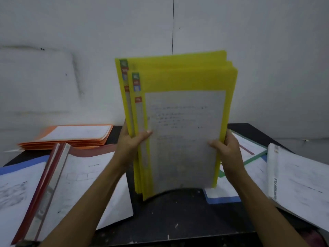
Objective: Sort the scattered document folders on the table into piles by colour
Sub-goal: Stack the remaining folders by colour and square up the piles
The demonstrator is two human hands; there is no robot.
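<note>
Both hands, left hand [132, 139] and right hand [226, 148], gripped a bundle of yellow plastic document folders [179, 113] upright by its side edges, over the black table's [178, 216] centre.

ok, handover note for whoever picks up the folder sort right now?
Left hand grips the left edge of the yellow folders; right hand grips their right edge. They stand upright over the middle of the table.
Done: orange pile lies far left; yellows gathered.
Left: set the yellows down as a pile; sort the red folder and blue folder at left, and the green folder, second blue folder and white folder at right.
</note>
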